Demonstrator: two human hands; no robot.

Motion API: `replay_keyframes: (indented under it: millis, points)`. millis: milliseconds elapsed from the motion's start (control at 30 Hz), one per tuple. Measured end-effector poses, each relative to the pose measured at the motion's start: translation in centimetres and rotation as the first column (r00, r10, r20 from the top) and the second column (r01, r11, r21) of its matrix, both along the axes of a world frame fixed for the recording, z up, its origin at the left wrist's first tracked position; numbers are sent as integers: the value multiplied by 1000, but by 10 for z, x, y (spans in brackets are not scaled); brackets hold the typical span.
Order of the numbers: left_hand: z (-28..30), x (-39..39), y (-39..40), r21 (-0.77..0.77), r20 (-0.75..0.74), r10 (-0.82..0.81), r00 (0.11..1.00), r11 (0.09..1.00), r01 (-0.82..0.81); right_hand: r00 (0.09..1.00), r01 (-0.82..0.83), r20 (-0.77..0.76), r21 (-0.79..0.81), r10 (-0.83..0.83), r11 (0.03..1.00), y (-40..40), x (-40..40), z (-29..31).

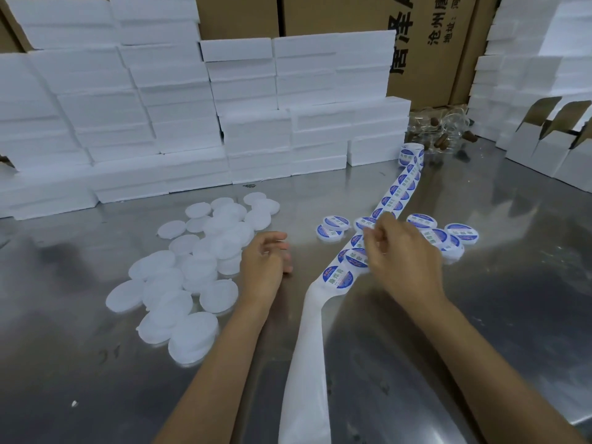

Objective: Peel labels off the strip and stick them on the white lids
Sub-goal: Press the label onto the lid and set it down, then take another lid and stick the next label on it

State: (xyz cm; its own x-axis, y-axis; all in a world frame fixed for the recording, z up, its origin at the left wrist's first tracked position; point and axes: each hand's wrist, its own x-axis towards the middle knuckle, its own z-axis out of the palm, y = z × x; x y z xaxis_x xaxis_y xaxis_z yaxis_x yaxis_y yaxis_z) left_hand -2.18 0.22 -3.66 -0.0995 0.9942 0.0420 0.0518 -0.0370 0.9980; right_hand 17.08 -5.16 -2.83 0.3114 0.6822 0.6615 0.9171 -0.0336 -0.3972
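The bare backing of the label strip (307,363) runs from the near table (416,363) edge up between the two forearms, its long axis slanting away and to the right toward the roll (412,154); the first blue label (340,277) left on it lies just below and to the left of the right hand (404,254), nearer that hand than the other; the right fingers (373,233) are curled over the strip, thumb and forefinger drawn together, and they seem to pinch a label or the strip's edge, though I cannot tell which; the left hand (265,259) hovers or rests just left of the strip with fingers loosely bent and nothing in them; directly left of those fingers lies the pile of plain white lids (179,283), touching and overlapping one another, so the left hand is the one placed to fetch a lid, by my judgement, while the right peels; beyond and to the right of the right fingers sit the lids already labelled (461,233), clustered on both sides of the strip; farther off, past both hands, rise the stacked white foam boxes (160,123) and, behind them, brown cartons (429,43).
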Motion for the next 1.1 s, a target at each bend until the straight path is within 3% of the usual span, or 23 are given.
replay_keyframes:
  millis: [133, 267, 500, 667, 800, 900, 1000, 1100]
  points:
    - [-4, -10, 11, 22, -7, 75, 997, 997, -75, 946, -275, 140, -129, 292, 953, 29, -30, 13]
    - [-6, -14, 19, 40, -39, 117, 992, 992, -116, 875, -425, 138, -236, 463, 874, 82, -63, 22]
    - [-4, -11, 25, 44, -20, 220, 975, 975, -219, 867, -482, -108, -422, 486, 768, 158, -109, 2]
    - [-5, -13, 32, 64, -50, 271, 961, 961, -268, 881, -472, -216, -353, 421, 807, 174, -114, -14]
    - [-4, -14, 34, 43, -45, 277, 960, 960, -275, 819, -534, -392, -252, 419, 807, 168, -107, -7]
    - [-2, -20, 36, -53, 97, 263, 960, 965, -259, 790, -545, -436, -182, 430, 818, 150, -103, 5]
    - [1, -28, 36, -99, 321, 155, 934, 987, -130, 747, -583, -476, -132, 464, 802, 121, -104, 9]
    - [6, -28, 31, -94, 320, 20, 947, 996, 11, 689, -643, -511, -104, 514, 759, 90, -107, 8]
